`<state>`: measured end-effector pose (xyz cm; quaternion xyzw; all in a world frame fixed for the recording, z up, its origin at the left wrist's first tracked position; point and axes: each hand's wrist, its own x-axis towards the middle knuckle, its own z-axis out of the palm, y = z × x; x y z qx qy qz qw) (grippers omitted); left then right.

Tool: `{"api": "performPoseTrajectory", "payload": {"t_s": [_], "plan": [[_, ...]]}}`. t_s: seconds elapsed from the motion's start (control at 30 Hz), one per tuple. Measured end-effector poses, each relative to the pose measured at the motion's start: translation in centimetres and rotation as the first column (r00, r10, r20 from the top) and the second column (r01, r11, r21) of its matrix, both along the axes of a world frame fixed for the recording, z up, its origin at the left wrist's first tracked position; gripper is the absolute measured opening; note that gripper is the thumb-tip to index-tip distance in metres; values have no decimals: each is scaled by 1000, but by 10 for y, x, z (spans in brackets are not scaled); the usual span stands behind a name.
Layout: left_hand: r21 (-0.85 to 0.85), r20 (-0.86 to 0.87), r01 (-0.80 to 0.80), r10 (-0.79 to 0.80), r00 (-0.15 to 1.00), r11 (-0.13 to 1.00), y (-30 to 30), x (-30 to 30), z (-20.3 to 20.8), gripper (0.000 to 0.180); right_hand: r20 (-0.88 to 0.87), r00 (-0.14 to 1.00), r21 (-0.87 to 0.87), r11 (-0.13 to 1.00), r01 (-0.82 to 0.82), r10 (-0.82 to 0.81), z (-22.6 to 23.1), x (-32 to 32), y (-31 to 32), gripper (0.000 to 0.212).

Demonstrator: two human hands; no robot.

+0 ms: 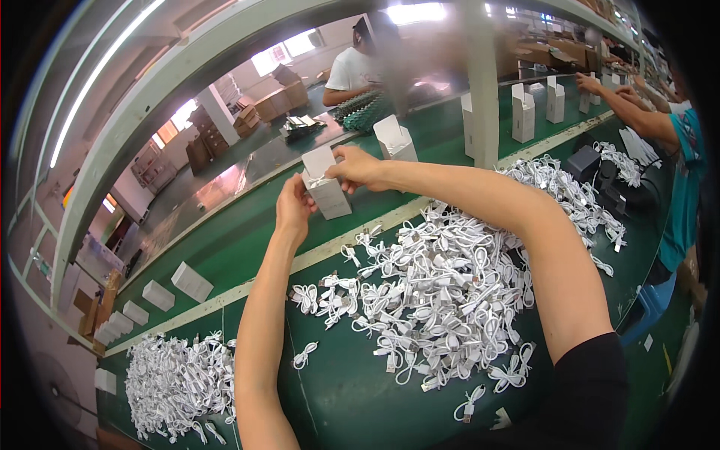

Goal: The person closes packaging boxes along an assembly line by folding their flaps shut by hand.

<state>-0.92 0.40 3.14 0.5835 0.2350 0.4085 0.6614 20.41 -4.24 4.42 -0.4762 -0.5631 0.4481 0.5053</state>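
Note:
A small white cardboard box (330, 201) stands upright, slightly tilted, on the green belt in front of me, its top flap raised. My left hand (295, 204) holds the left side of it, fingers curled against the wall. At its upper right edge, my right hand (355, 169) is closed on the box, thumb by the opening. Something white shows in the opening, too small to name. Below my arms lies a large heap of bundled white USB cables (442, 289). One cable (304, 355) lies apart beside my left forearm.
Another open white box (395, 139) stands just beyond my right hand; several more line the belt to the right past a post (486, 90). Closed boxes (192, 282) sit at left, near a second cable heap (180, 382). A co-worker's arm (634, 112) reaches in at right.

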Motion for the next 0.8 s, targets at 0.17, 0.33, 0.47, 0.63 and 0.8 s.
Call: {"api": "performPoseTrajectory", "payload": {"t_s": [0.17,0.33,0.47,0.63,0.8], "plan": [[57,-126,-79,86,988,995,-14,8,12,25,-51,998,49,998,33,-31,2,-3,-8,52],[144,-137,-302,321,937,942,-19,8,9,25,112,992,325,945,26,-66,-7,-21,-12,41],[178,-166,-239,268,949,955,11,-22,-1,26,303,953,399,907,-134,7,-3,-27,-9,21],[102,-134,36,-22,991,994,10,-47,9,35,394,910,332,904,-269,127,5,-5,-10,25],[595,-323,-23,265,909,803,-17,-53,2,43,575,818,368,881,-297,35,16,-21,-22,37]]}}
